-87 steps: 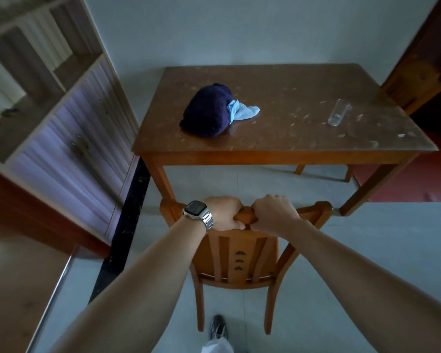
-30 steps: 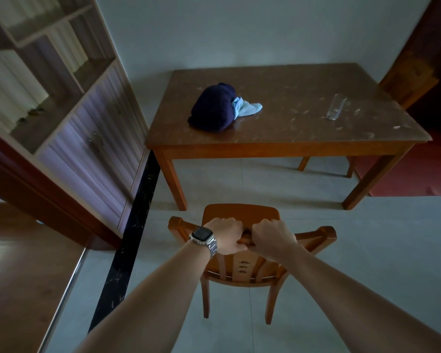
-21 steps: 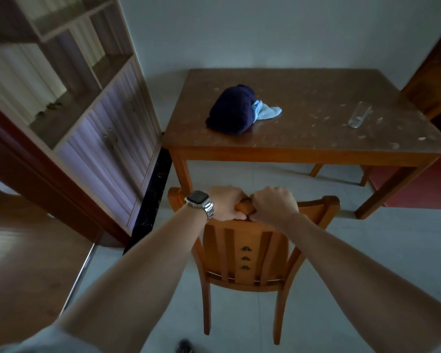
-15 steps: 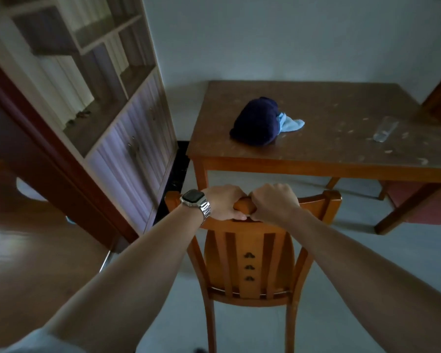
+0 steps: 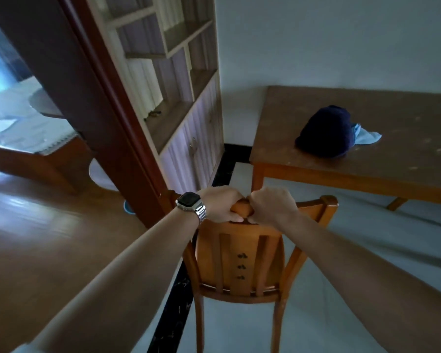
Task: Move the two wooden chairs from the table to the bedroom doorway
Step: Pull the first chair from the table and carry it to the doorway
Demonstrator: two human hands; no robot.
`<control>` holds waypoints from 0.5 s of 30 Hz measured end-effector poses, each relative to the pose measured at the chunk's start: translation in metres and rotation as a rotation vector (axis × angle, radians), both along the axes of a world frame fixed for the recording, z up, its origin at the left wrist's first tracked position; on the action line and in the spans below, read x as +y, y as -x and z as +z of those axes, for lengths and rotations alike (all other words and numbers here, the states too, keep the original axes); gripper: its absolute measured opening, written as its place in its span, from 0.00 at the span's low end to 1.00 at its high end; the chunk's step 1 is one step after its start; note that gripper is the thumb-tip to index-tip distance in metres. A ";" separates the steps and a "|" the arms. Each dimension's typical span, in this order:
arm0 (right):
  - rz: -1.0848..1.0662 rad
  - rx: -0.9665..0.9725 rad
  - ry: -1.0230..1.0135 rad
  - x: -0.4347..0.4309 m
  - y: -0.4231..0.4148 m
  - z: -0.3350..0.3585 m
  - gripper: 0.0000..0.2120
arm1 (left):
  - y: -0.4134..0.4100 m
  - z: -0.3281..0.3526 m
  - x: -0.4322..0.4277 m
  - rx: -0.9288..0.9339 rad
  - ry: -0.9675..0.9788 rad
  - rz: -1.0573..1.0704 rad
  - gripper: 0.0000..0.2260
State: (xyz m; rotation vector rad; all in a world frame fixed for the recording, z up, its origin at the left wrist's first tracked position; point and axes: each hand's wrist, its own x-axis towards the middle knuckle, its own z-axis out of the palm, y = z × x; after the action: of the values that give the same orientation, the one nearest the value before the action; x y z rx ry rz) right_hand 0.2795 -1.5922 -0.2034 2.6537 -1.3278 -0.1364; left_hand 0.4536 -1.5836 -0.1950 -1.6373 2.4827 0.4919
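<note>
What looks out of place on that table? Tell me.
A dark blue bundle lies slumped on the table with a pale blue cloth sticking out from under it. Pale flecks mark the tabletop. Nothing looks spilled or broken.

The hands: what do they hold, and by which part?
Both the left hand and the right hand grip the wooden chair by the middle of its top rail.

dark bundle (image 5: 325, 132) (blue cloth (image 5: 365, 135) beside)

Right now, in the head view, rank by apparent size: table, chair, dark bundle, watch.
1. table, though cut off at the frame edge
2. chair, close behind; it is nearer the camera, so unsure
3. dark bundle
4. watch
</note>
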 end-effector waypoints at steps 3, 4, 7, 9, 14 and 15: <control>0.003 0.010 -0.018 0.001 -0.047 -0.008 0.19 | -0.046 -0.014 0.004 -0.001 0.017 0.011 0.18; 0.002 0.004 -0.028 0.001 -0.063 -0.013 0.16 | -0.061 -0.019 0.005 0.001 0.020 0.011 0.18; -0.026 -0.002 -0.035 0.009 -0.108 -0.028 0.11 | -0.106 -0.032 0.008 0.008 0.002 -0.012 0.17; -0.065 -0.008 -0.039 0.015 -0.132 -0.037 0.10 | -0.128 -0.037 0.010 0.010 -0.011 -0.048 0.17; -0.161 -0.052 -0.084 0.028 -0.164 -0.062 0.08 | -0.160 -0.054 0.012 -0.063 -0.014 -0.126 0.17; -0.164 -0.061 -0.088 0.029 -0.169 -0.065 0.07 | -0.165 -0.056 0.012 -0.071 -0.013 -0.132 0.17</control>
State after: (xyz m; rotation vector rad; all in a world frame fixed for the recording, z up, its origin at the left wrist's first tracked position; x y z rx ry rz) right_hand 0.4486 -1.5636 -0.2687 2.6366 -1.5944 -0.1397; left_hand 0.6185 -1.5718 -0.2510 -1.4485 2.5087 0.4245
